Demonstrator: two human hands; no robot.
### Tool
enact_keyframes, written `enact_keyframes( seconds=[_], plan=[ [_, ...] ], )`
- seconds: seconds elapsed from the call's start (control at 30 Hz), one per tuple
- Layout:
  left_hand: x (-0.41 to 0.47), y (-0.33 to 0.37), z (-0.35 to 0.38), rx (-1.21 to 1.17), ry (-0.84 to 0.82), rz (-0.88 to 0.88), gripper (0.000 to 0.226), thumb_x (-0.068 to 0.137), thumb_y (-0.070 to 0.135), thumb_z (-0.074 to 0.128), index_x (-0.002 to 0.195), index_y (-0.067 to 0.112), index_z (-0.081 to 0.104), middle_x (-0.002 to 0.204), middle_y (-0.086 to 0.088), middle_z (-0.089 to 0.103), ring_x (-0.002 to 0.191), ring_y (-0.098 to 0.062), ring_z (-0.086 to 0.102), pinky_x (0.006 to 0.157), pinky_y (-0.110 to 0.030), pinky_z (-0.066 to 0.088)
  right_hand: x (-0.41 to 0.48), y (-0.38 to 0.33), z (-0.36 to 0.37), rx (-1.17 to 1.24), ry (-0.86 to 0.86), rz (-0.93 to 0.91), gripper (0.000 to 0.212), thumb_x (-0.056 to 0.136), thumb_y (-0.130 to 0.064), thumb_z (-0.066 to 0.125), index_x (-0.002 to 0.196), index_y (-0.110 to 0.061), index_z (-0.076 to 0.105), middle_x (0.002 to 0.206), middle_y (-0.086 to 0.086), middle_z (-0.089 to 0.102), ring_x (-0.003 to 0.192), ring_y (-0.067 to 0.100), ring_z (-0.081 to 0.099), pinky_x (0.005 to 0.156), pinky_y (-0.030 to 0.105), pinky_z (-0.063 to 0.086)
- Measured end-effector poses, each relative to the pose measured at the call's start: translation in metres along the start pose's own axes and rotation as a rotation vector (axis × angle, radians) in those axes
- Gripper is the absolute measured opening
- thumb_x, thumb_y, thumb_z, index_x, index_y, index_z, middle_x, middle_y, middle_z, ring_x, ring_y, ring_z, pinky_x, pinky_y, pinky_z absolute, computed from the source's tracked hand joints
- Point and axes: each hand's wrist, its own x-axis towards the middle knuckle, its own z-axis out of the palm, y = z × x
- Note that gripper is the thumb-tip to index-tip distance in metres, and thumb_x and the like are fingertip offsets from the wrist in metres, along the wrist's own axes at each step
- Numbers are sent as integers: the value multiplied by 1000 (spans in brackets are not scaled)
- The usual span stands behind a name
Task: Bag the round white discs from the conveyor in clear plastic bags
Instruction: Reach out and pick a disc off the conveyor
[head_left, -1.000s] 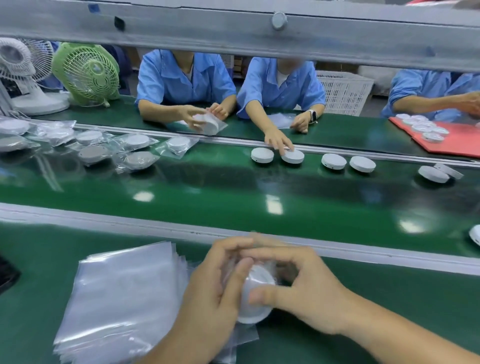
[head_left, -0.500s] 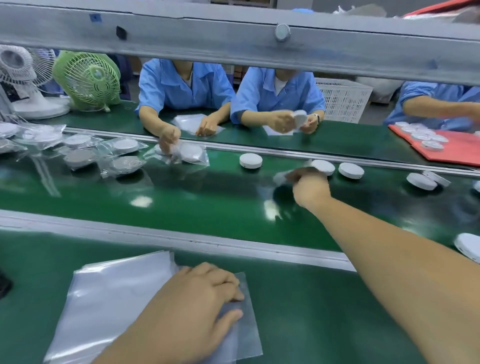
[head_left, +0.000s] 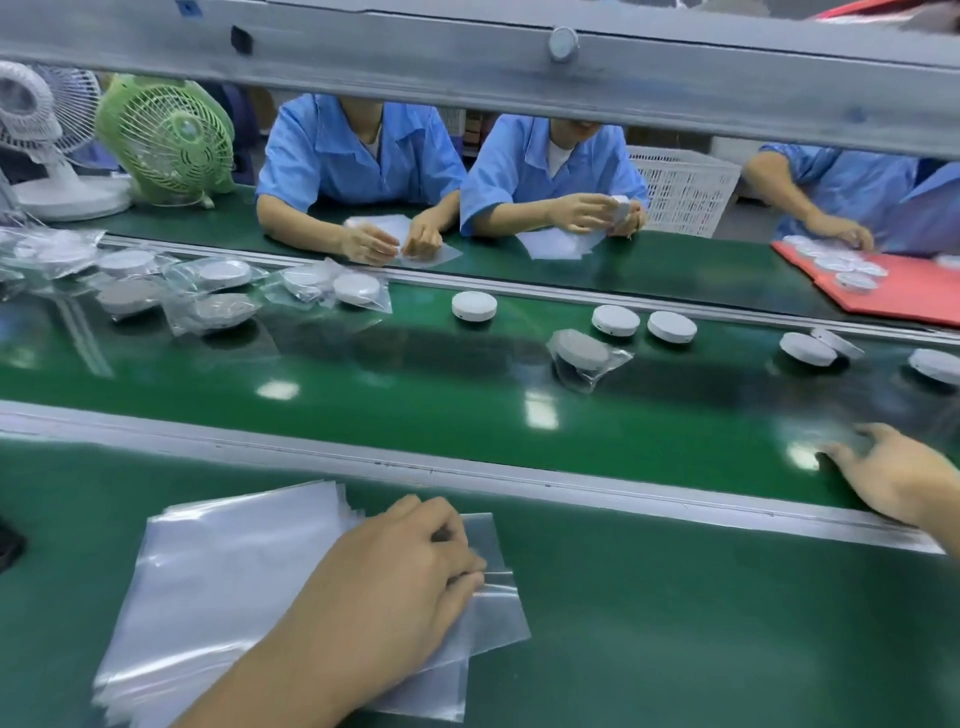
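Head view: our left hand (head_left: 395, 577) pinches the stack of clear plastic bags (head_left: 223, 582); our right hand (head_left: 893, 478), fingers apart, rests on the green conveyor belt (head_left: 415, 374).

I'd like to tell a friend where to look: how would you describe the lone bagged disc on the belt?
Start at the green belt across the middle. Right of centre lie two bare discs side by side; just in front of them sits the bagged disc. Unlike the other bagged discs, heaped at the left, it lies alone.
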Motion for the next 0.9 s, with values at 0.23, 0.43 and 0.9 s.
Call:
enact_keyframes(
  seconds=[0.23,0.43,0.9],
  plan=[
    [1,1,1,-97,-63,-17,29,92,60,53,105,45,73,118,32,64,107,1,53,84,-20,49,-14,-30,-4,-165,47,-8,66,99,-54,45,149,-11,38,151,21,37,134,44,42,107,48,42],
    [1,4,1,-173,26,-122,20,94,51,53,93,41,70,117,38,61,109,11,51,84,-4,31,-87,-81,-47,-113,30,-572,36,98,-23,52,130,-10,62,141,13,61,105,32,66,93,30,47],
    [1,17,-15,-1027,-24,-143,25,90,44,71,112,35,65,120,16,70,118,-7,63,97,-23,49,-278,-135,-18,868,304,-1686,41,88,-4,81,126,-15,71,115,-5,73,105,8,70,85,24,58]
  ],
)
